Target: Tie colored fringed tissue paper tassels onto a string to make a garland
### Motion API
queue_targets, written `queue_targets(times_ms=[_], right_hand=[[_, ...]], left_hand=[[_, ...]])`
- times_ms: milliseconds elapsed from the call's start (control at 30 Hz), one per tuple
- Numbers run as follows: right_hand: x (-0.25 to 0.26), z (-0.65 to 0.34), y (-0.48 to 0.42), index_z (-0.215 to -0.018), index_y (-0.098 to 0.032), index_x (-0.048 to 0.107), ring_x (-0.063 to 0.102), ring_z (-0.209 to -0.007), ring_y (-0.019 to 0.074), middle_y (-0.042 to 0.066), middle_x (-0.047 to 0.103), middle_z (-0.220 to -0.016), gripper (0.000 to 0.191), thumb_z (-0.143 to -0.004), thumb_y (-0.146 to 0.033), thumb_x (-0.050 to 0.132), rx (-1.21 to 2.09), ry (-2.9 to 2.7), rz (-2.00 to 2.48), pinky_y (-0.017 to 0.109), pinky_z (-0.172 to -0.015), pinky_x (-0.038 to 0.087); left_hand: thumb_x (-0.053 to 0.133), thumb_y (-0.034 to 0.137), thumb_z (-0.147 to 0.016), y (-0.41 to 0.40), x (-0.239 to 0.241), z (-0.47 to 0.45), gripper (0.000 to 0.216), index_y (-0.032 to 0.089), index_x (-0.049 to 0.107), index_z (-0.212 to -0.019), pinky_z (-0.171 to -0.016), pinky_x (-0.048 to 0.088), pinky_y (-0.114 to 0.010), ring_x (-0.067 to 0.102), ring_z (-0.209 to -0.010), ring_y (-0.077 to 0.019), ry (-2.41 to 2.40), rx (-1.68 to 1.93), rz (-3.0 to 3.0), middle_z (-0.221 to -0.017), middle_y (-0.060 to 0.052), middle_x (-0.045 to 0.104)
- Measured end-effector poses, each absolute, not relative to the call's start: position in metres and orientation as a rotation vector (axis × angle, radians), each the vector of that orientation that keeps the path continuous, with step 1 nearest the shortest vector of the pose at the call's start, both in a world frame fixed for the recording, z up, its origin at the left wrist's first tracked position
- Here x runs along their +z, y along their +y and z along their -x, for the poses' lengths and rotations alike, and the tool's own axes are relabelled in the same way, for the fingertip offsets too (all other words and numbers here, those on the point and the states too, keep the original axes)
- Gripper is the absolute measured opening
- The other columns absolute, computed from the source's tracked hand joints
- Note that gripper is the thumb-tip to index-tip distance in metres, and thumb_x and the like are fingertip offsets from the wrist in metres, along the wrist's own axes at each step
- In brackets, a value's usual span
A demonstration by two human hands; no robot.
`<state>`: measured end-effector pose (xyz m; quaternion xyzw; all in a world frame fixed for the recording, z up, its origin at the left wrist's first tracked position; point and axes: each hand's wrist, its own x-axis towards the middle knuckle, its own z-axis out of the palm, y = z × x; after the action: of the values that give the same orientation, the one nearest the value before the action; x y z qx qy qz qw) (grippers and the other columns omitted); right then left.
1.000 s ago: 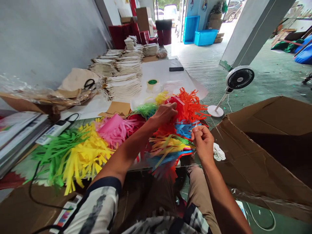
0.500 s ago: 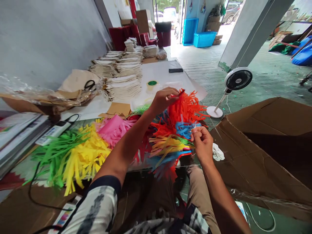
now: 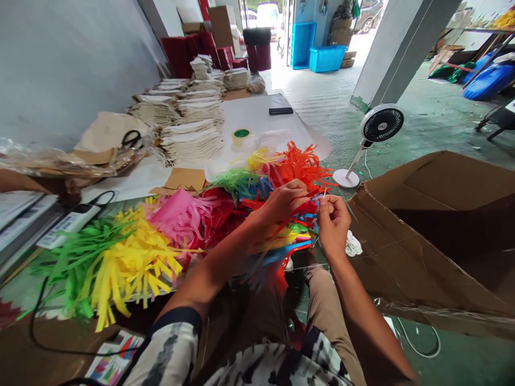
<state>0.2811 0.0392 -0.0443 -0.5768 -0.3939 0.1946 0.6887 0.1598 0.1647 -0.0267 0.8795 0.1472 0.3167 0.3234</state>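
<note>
My left hand (image 3: 286,202) is closed in a pinch over a red tissue-paper tassel, whose gripped end is partly hidden by the fingers. Just to its right, my right hand (image 3: 333,221) pinches a thin white pointed piece (image 3: 324,192), too small to name. The fingertips of both hands nearly meet. Under and around them lie fringed tassels: orange-red strips (image 3: 303,163) behind, blue strips (image 3: 261,261) below. Further left on the table are pink (image 3: 183,212), yellow (image 3: 132,262) and green tassels (image 3: 86,244).
A white fan (image 3: 382,126) stands beyond the right hand, beside a large open cardboard box (image 3: 402,252). On the table are a tape roll (image 3: 241,136), a black phone (image 3: 280,111), scissors (image 3: 131,139) and stacks of cream cloth (image 3: 193,142). Another person's arm (image 3: 24,181) shows at far left.
My left hand has come down from the orange-red strips toward my right hand, bringing a red tassel end. The right hand keeps its pinch. The view has shifted slightly; another person's arm appears at left.
</note>
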Motion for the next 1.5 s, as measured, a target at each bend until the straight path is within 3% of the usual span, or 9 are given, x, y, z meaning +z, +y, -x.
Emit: queue_targets(times_ms=[133, 367, 500, 667, 867, 1067, 1233, 1367, 1500], right_hand=[[-0.048, -0.284, 0.042, -0.111, -0.021, 0.064, 0.035, -0.056, 0.0115, -0.009, 0.037, -0.065, 0.03, -0.1, -0.049, 0.061, 0.442, -0.952, 1.318, 0.026, -0.054, 0.03], [-0.053, -0.286, 0.042, -0.101, -0.02, 0.065, 0.037, -0.058, 0.0109, -0.008, 0.041, -0.065, 0.027, -0.101, -0.047, 0.059, 0.394, -1.034, 1.382, 0.026, -0.059, 0.032], [-0.051, -0.283, 0.042, -0.098, -0.021, 0.064, 0.037, -0.058, 0.0111, -0.008, 0.04, -0.064, 0.026, -0.102, -0.045, 0.057, 0.359, -1.065, 1.419, 0.027, -0.059, 0.031], [-0.051, -0.279, 0.046, -0.084, -0.022, 0.055, 0.034, -0.057, 0.0111, -0.008, 0.038, -0.063, 0.029, -0.101, -0.045, 0.056, 0.324, -0.999, 1.471, 0.027, -0.059, 0.029], [-0.053, -0.28, 0.05, -0.084, -0.022, 0.055, 0.036, -0.057, 0.012, -0.008, 0.041, -0.062, 0.026, -0.099, -0.043, 0.056, 0.326, -1.023, 1.533, 0.028, -0.059, 0.029], [-0.047, -0.278, 0.052, -0.081, -0.022, 0.056, 0.039, -0.055, 0.0121, -0.007, 0.045, -0.06, 0.022, -0.094, -0.04, 0.055, 0.356, -1.03, 1.599, 0.029, -0.059, 0.03], [-0.047, -0.279, 0.054, -0.085, -0.021, 0.061, 0.044, -0.057, 0.0128, -0.006, 0.051, -0.063, 0.021, -0.094, -0.04, 0.056, 0.361, -1.028, 1.62, 0.029, -0.061, 0.033], [-0.049, -0.28, 0.051, -0.093, -0.02, 0.064, 0.045, -0.058, 0.0131, -0.005, 0.053, -0.065, 0.03, -0.099, -0.048, 0.055, 0.377, -1.044, 1.577, 0.028, -0.061, 0.034], [-0.045, -0.278, 0.046, -0.09, -0.02, 0.064, 0.046, -0.059, 0.0132, -0.005, 0.051, -0.063, 0.034, -0.1, -0.05, 0.054, 0.381, -1.108, 1.568, 0.028, -0.062, 0.033]], left_hand=[[0.056, 0.034, -0.102, 0.161, -0.03, -0.16, 0.028, 0.02, 0.074, -0.086, -0.089, 0.046, -0.03, 0.064, -0.097, -0.0209, 0.323, 0.747, -2.269, -0.097, -0.009, 0.069], [0.053, 0.036, -0.104, 0.159, -0.034, -0.156, 0.036, 0.016, 0.065, -0.076, -0.075, 0.043, -0.026, 0.053, -0.074, -0.0134, 0.285, 0.755, -2.234, -0.078, -0.003, 0.061], [0.053, 0.037, -0.105, 0.157, -0.035, -0.154, 0.037, 0.015, 0.069, -0.08, -0.073, 0.043, -0.025, 0.055, -0.075, -0.0129, 0.245, 0.772, -2.217, -0.078, -0.002, 0.061], [0.058, 0.031, -0.101, 0.147, -0.038, -0.154, 0.025, 0.017, 0.079, -0.103, -0.069, 0.041, -0.024, 0.056, -0.071, -0.011, 0.463, 0.95, -2.208, -0.084, -0.003, 0.067], [0.067, 0.032, -0.093, 0.143, -0.04, -0.158, 0.019, 0.015, 0.076, -0.095, -0.056, 0.033, -0.022, 0.043, -0.057, -0.0062, 0.578, 1.012, -1.91, -0.083, -0.001, 0.069], [0.071, 0.039, -0.091, 0.146, -0.039, -0.155, 0.025, 0.016, 0.065, -0.094, -0.051, 0.028, -0.02, 0.041, -0.055, -0.0037, 0.503, 0.853, -1.687, -0.081, 0.002, 0.06], [0.082, 0.049, -0.083, 0.148, -0.03, -0.147, 0.039, 0.018, 0.061, -0.096, -0.05, 0.027, -0.02, 0.039, -0.049, -0.0046, 0.421, 0.628, -1.489, -0.064, 0.007, 0.05], [0.088, 0.049, -0.077, 0.153, -0.026, -0.145, 0.045, 0.018, 0.061, -0.095, -0.049, 0.035, -0.02, 0.047, -0.048, -0.0053, 0.505, 0.699, -1.285, -0.066, 0.006, 0.057], [0.09, 0.048, -0.073, 0.157, -0.028, -0.145, 0.047, 0.017, 0.062, -0.094, -0.047, 0.033, -0.019, 0.046, -0.046, -0.0054, 0.535, 0.733, -1.26, -0.061, 0.007, 0.056]])
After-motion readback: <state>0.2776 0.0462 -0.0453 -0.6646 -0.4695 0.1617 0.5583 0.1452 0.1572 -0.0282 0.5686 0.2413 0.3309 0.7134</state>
